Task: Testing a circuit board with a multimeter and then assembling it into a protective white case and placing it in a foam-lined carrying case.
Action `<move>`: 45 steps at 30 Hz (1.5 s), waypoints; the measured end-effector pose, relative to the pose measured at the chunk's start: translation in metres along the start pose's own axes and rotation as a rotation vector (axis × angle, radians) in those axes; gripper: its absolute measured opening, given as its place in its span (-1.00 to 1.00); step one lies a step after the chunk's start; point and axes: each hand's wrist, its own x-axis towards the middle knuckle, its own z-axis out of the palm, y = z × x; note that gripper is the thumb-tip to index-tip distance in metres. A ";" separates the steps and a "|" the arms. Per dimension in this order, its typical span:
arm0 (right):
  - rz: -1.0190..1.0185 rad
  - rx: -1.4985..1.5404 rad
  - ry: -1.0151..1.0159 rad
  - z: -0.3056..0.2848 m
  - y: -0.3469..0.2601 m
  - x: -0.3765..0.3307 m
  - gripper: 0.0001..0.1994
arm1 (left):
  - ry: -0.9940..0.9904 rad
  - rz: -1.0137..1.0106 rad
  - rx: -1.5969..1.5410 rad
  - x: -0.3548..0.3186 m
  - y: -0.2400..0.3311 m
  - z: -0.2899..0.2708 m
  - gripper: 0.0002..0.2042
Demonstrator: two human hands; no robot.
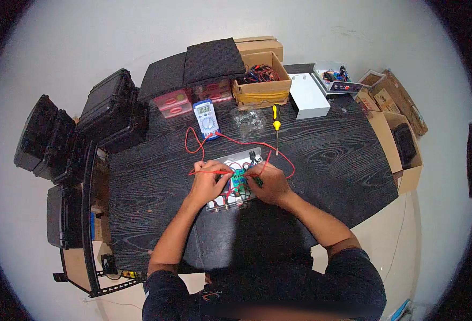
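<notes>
One green circuit board [241, 182] is seen in an open grey metal casing [236, 179], lying near the front middle of a dark wood-grain table [332, 155]. Left hand [209, 182]: clenched around one thin red probe [206, 173], pressed at the board. Right hand [268, 183]: closed on a second red probe [265, 163], tip on the board. Two red leads [193, 142] are traced back to one blue multimeter [206, 117]. One yellow-handled screwdriver [276, 125] and one clear plastic bag [248, 120] are noted beyond. One open cardboard box [261, 88] of wires, one white rectangular box [308, 96], four black ribbed hard cases [80, 128] at left.
</notes>
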 end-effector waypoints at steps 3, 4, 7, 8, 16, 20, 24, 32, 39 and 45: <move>0.004 -0.046 0.035 -0.002 -0.004 0.000 -0.84 | 0.001 -0.055 -0.036 0.004 0.008 0.003 -0.84; 0.003 -0.051 0.038 -0.003 -0.004 0.000 -0.84 | 0.006 -0.043 -0.025 0.005 0.009 0.006 -0.84; 0.015 -0.061 0.037 -0.004 -0.007 0.001 -0.85 | 0.010 -0.030 -0.004 0.006 0.011 0.009 -0.84; 0.025 -0.066 0.032 -0.005 -0.009 0.001 -0.86 | 0.010 -0.031 0.007 0.006 0.012 0.010 -0.84; 0.030 -0.045 -0.005 -0.004 -0.006 0.000 -0.86 | 0.004 -0.001 0.009 0.006 0.009 0.011 -0.83; 0.013 -0.041 -0.008 -0.005 -0.006 0.001 -0.86 | -0.008 -0.006 -0.006 0.006 0.010 0.009 -0.84; -0.006 -0.039 -0.008 -0.005 -0.006 0.002 -0.86 | -0.005 -0.023 0.002 0.005 0.009 0.011 -0.84; 0.021 -0.028 -0.021 -0.006 -0.004 0.002 -0.86 | -0.004 -0.039 -0.009 0.006 0.011 0.011 -0.83; 0.000 -0.033 0.010 -0.004 -0.006 0.001 -0.87 | 0.058 0.025 -0.019 0.001 0.003 0.017 -0.84; 0.036 0.027 -0.022 -0.006 -0.009 0.004 -0.89 | 0.119 0.040 -0.136 -0.004 -0.001 0.014 -0.81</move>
